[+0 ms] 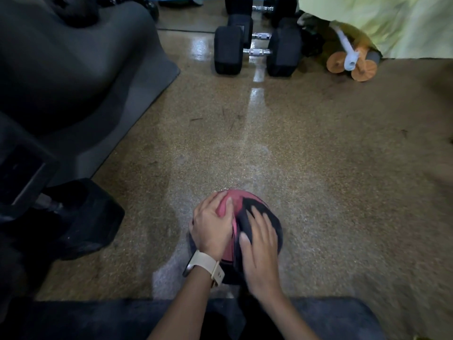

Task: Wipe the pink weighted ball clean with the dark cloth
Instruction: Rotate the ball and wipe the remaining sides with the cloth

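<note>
Two hands work: our left hand (212,228) grips the round pink weighted ball (234,195); our right hand (259,249), fingers straight, presses the dark soft cloth (245,220) onto it. Wiping seems partway, though blur obscures progress.

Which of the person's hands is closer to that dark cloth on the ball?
Right. The right hand presses flat on the dark cloth; the left hand holds the bare pink ball just beside it.

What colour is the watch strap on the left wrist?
Cream, close to off-white: the watch strap shows plainly in the head view.
</note>
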Motion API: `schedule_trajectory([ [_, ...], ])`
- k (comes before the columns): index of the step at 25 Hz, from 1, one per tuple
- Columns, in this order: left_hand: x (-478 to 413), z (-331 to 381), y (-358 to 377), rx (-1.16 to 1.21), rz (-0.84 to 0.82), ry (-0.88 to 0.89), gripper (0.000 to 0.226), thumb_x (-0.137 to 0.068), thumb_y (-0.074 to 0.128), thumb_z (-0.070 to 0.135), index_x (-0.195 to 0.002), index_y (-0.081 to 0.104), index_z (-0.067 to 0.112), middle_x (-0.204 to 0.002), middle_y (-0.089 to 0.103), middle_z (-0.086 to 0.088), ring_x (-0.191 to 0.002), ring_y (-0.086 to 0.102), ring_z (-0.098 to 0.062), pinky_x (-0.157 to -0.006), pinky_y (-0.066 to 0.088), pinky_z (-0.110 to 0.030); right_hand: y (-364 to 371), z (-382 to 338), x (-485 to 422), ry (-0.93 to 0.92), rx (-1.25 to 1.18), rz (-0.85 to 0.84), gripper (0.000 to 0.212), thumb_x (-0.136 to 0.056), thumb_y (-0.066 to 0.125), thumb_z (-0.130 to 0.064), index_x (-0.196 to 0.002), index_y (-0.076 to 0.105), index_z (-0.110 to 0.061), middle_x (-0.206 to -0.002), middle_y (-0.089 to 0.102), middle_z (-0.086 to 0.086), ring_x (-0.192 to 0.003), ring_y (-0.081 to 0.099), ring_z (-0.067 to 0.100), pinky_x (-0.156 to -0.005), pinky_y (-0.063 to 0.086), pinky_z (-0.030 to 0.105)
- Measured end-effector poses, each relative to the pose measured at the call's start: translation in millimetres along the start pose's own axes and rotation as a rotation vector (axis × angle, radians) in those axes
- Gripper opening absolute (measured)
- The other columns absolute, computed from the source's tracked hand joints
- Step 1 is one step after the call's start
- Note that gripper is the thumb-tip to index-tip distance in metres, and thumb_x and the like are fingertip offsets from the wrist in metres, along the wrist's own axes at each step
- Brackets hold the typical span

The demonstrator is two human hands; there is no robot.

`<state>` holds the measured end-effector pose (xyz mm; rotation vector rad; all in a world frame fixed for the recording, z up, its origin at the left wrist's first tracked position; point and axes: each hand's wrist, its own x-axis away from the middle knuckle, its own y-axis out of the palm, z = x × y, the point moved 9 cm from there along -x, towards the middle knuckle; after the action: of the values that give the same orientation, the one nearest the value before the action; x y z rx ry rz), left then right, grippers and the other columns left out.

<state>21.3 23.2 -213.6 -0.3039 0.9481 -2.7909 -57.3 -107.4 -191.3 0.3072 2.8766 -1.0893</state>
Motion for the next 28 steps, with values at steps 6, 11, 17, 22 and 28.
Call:
schedule_trajectory([
  [6,10.6,5.0,3.1,-0.047,0.007,0.026,0.056,-0.084,0.041,0.064,-0.129,0.067,0.043,-0.148,0.057,0.012,-0.143,0.046,-0.017,-0.118,0.034,-0.054,-0.4,68.1,-91.1,0.473,-0.137,-0.155,0.029,-0.099,0.036,-0.029,-0.102,0.063,-0.018,-0.103,0.067,0.01,-0.095,0.061,0.027,-0.082,0.045,0.039],
  [11,0.4,-7.0,-3.0,0.037,0.061,-0.012,0.053,-0.084,0.044,0.059,-0.124,0.071,0.039,-0.14,0.064,0.012,-0.136,0.054,-0.016,-0.116,0.04,-0.05,3.9,1.4,-19.6,-0.016,0.055,-0.038,0.049,-0.096,0.026,-0.044,-0.141,0.042,-0.034,-0.149,0.037,-0.017,-0.143,0.023,0.005,-0.118,0.014,0.03],
  [17,1.9,-9.6,-3.0,0.073,0.051,-0.021,0.057,-0.082,0.043,0.064,-0.124,0.071,0.038,-0.142,0.062,0.011,-0.137,0.052,-0.017,-0.116,0.039,-0.053,-5.0,79.0,-58.4,0.522,-0.326,-0.03,0.037,-0.099,0.034,-0.043,-0.097,0.064,-0.021,-0.096,0.067,0.003,-0.093,0.062,0.027,-0.079,0.047,0.038],
  [22,-9.4,-13.0,-4.3,0.078,0.075,-0.061,0.05,-0.085,0.05,0.055,-0.123,0.073,0.033,-0.139,0.065,0.009,-0.133,0.057,-0.018,-0.114,0.043,-0.047,9.8,2.7,-46.8,-0.029,0.059,-0.042,0.046,-0.099,0.029,-0.04,-0.138,0.05,-0.026,-0.142,0.049,-0.006,-0.137,0.038,0.015,-0.113,0.027,0.033],
  [28,-4.5,1.6,4.2,-0.004,-0.001,-0.031,0.056,-0.082,0.044,0.062,-0.127,0.07,0.04,-0.145,0.059,0.014,-0.141,0.046,-0.017,-0.119,0.035,-0.049,-9.7,74.9,-64.2,0.477,-0.253,-0.042,0.031,-0.101,0.035,-0.038,-0.116,0.06,-0.03,-0.108,0.061,0.0,-0.107,0.057,0.024,-0.084,0.041,0.032],
])
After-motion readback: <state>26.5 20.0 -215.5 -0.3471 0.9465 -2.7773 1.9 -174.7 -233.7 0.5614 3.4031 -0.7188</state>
